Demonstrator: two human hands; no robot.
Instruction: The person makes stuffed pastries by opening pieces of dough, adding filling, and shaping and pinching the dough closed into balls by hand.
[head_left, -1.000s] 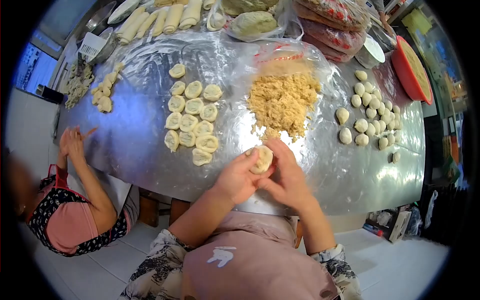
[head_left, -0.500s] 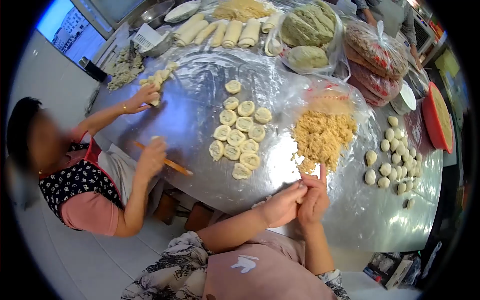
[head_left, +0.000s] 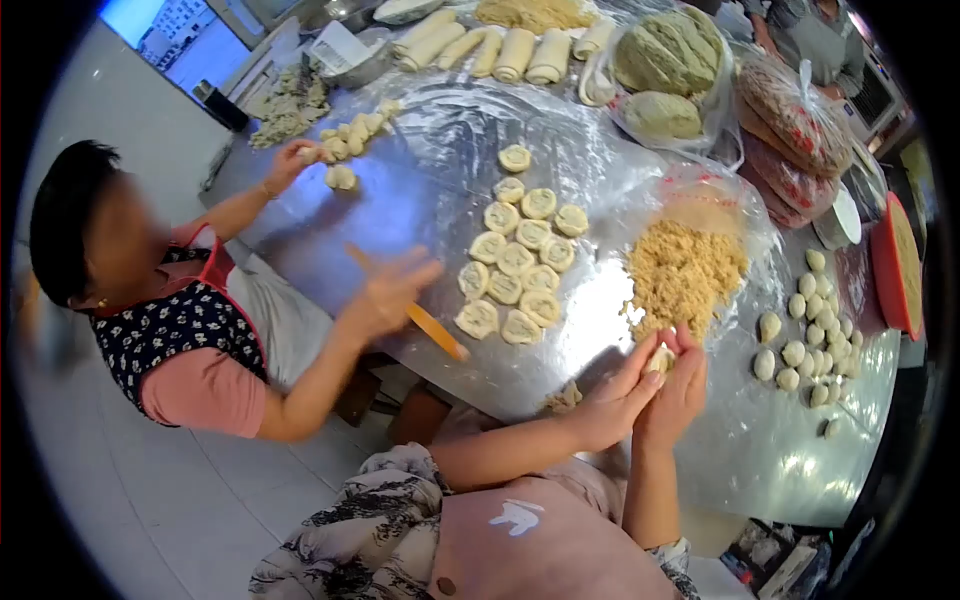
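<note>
Left hand: the person's own left hand is curled and grips one side of a small dough piece, with the thumb near its pale upper edge.
Right hand: this hand is closed around the other side of the same piece, so both hands meet and cover much of it.
Dough piece: it is between the fingers of the two hands, over the near side of the desk, just beside the yellow crumbly heap; what it has inside is too small to tell.
Yellow crumbly heap: it lies in front of the hands, at a clear plastic sheet with red print.
Flat dough rounds: they lie in rough rows, to the left of the heap.
Dough balls: they are gathered at the right of the heap, near a red basin.
Dough scrap: it lies on the desk near the left wrist.
Co-worker: this person, at the left, has one blurred hand over an orange rolling pin, and the other at small dough lumps.
Far side: white dough rolls lie beside a bag with green dough.
</note>
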